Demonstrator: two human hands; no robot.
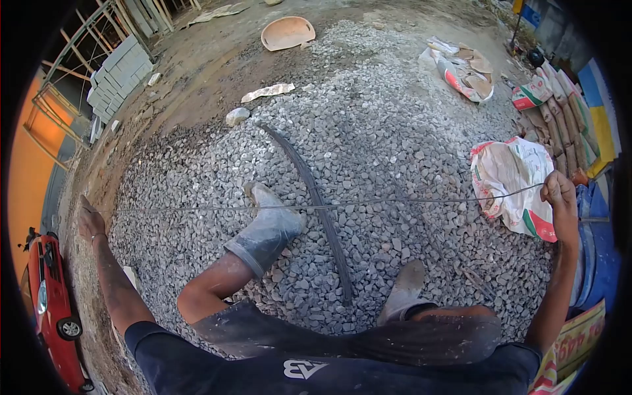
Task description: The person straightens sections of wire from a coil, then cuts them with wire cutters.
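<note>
Gravel (368,131) covers most of the ground of an outdoor building site, with bare dirt beyond it. At far left stands a stack of grey blocks (118,76), and a red car (52,303) is parked at the lower left edge. Cement sacks (559,112) lean in a row at the right, with one printed sack (510,181) lying flat just beside the right hand. A bundle of dark rods (316,204) lies curved across the gravel between the person's boots; the left boot (270,230) is raised over it. An orange basin (288,33) sits at the far edge of the gravel. A thin steel rod (329,205) stretches level between both outspread arms. The right hand (558,191) is clenched around one end; the left hand (90,220) grasps the other end.
</note>
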